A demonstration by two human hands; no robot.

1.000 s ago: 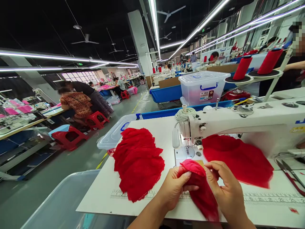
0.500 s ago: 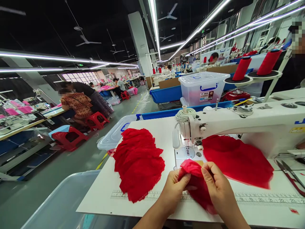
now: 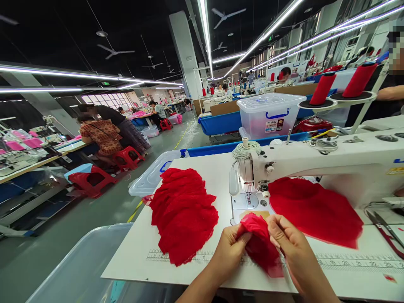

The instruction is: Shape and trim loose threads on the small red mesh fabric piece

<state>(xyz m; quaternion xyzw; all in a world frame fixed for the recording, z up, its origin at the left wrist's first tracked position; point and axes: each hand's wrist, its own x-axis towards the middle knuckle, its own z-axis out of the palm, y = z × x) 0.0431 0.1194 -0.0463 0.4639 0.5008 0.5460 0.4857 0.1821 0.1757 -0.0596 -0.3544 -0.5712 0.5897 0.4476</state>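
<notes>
Both of my hands pinch one small red lace piece (image 3: 260, 242) just in front of the sewing machine's needle plate (image 3: 248, 202). My left hand (image 3: 229, 252) grips its left edge, my right hand (image 3: 292, 248) grips its right edge. The piece bunches up between my thumbs and hangs down toward the table's front edge. A stack of red lace pieces (image 3: 183, 214) lies on the white table (image 3: 142, 252) to the left. More red fabric (image 3: 315, 210) lies under the arm of the white sewing machine (image 3: 331, 162).
Scissors (image 3: 383, 231) lie at the right edge of the table. Two red thread cones (image 3: 341, 86) stand on a rack behind the machine. A clear plastic bin (image 3: 78, 269) sits at the lower left, a lidded bin (image 3: 269, 113) beyond. Other people sit at tables across the aisle on the left.
My hands have drawn closer together and gathered the red piece, so less of it hangs over the table's front edge. It sits slightly nearer the needle plate.
</notes>
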